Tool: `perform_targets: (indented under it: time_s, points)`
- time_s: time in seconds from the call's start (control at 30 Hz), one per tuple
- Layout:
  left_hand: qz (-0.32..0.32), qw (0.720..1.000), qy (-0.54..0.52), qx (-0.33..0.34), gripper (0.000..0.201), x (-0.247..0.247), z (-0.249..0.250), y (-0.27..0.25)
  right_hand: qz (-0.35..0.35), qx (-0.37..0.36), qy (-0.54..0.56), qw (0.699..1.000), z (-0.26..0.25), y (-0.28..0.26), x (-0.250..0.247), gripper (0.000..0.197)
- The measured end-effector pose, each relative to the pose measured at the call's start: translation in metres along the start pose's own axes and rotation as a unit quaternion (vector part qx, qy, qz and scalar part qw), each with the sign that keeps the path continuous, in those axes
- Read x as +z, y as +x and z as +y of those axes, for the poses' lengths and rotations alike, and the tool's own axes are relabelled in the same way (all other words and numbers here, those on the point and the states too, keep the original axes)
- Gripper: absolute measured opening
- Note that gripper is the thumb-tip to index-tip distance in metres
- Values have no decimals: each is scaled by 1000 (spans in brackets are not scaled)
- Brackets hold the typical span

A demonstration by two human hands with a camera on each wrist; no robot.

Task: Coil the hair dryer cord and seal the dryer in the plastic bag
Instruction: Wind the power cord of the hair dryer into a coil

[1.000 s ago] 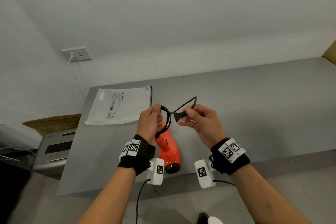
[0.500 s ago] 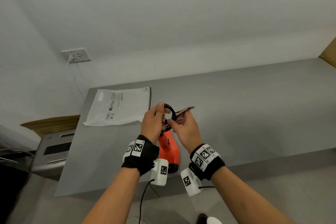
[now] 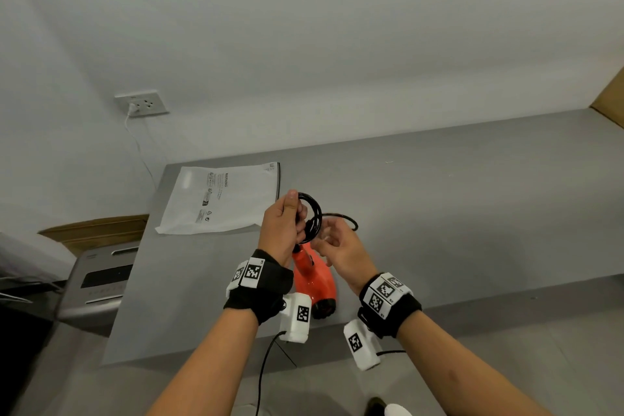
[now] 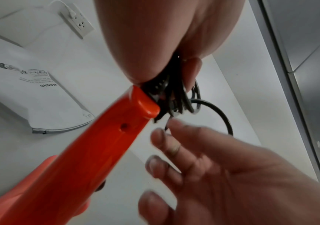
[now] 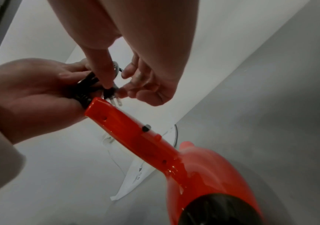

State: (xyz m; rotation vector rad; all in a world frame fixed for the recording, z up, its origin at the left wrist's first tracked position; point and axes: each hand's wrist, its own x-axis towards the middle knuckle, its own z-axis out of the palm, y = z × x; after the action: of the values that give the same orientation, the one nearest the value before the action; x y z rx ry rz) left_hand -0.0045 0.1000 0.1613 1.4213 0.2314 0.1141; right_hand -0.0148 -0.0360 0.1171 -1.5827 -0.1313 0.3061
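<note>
At the hair dryer handle: left hand clenches coiled cord; right hand at plug, grip can't tell. Beyond it, plastic bag flat, dryer outside.

The hair dryer is glossy plastic, its cord matt black, the bag smooth plastic, the table matt.

Your head camera looks forward and down over the table from above your forearms. Your left wrist camera sits close under the left hand, facing along its fingers. The right one looks the same way along the right hand. All three share the dryer, cord and bag. Each wrist view also catches the other hand.
</note>
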Motion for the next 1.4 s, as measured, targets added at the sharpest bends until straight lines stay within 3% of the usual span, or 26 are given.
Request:
perform_targets:
  time_s: [0.13, 0.37, 0.5, 0.6, 0.7, 0.8, 0.87, 1.0, 1.13, 1.27, 1.4]
  points:
    - [-19, 1000, -5, -23, 38, 0, 3, 3, -52, -6, -14, 999, 11, -6, 1, 20]
    - [-39, 997, -43, -49, 37, 4, 1, 2, -11, 2, 36, 999, 1, 4, 2, 44]
    - [-36, 996, -60, -62, 37, 5, 1, 0, -31, -21, 35, 999, -6, 7, 5, 29]
    - [-38, 996, -54, -61, 37, 4, 3, 0, -24, -19, -30, 999, 1, 8, 6, 10]
    - [-37, 997, -45, -55, 35, 3, 4, -1, -7, -14, -79, 997, 9, 8, 6, 16]
    - [-27, 998, -39, -36, 35, 1, 5, -2, 11, -70, -151, 986, 19, 0, -3, 5]
    - [-10, 999, -39, -20, 35, -2, 9, 1, -15, -96, -237, 967, 33, -11, -13, 12]
    - [32, 997, -62, 6, 37, -12, 13, 10, -136, -17, -340, 930, 69, -44, -33, 20]
    - [39, 997, -61, 22, 36, -12, 7, 11, -157, 5, -374, 914, 86, -74, -44, 18]
    - [44, 998, -42, 34, 33, -11, 3, 11, -150, -52, -394, 905, 59, -86, -45, 24]
    - [38, 998, -42, 32, 33, -17, 7, 14, -134, -140, -293, 936, 13, -89, -53, 17]
